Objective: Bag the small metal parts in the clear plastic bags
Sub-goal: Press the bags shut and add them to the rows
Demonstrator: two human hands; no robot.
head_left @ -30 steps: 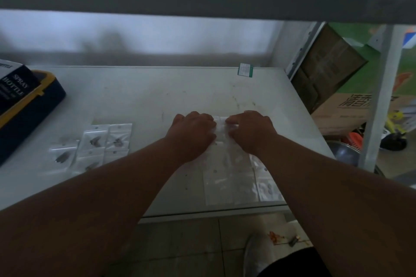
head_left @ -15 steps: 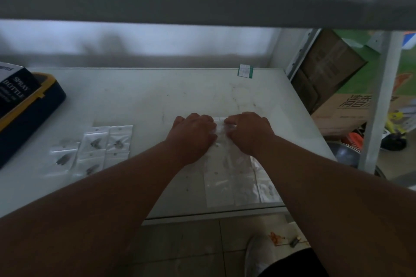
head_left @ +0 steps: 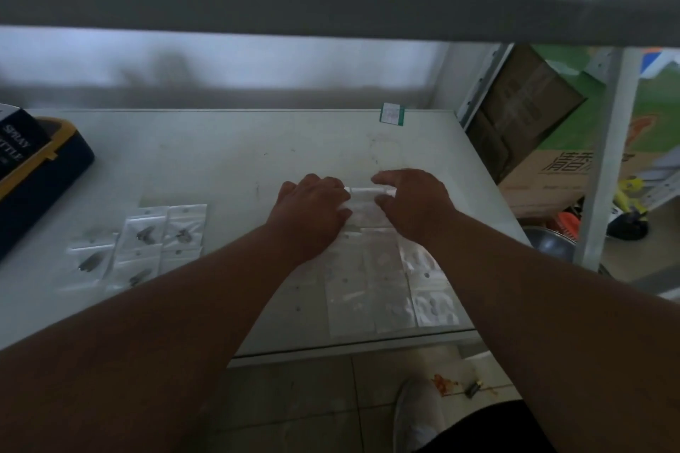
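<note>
A small clear plastic bag [head_left: 366, 204] lies on the white table [head_left: 228, 158] between my two hands. My left hand [head_left: 312, 210] presses on the bag's left side and my right hand [head_left: 412, 202] on its right side, fingers at the white top strip. What is inside this bag is hidden. Below the hands lies a spread of empty clear bags [head_left: 371, 290]. Left of my left forearm lie several filled bags [head_left: 147, 243], each with dark metal parts inside.
A dark blue and yellow case [head_left: 40, 173] with a spray bottle box on it sits at the table's left edge. A green-edged label [head_left: 392, 114] lies at the back right. A shelf upright [head_left: 603, 165] and cardboard boxes [head_left: 530, 114] stand to the right. A shelf board hangs overhead.
My hands have drawn slightly apart along the bag's top strip, the right hand's fingers spreading. The view has shifted a little.
</note>
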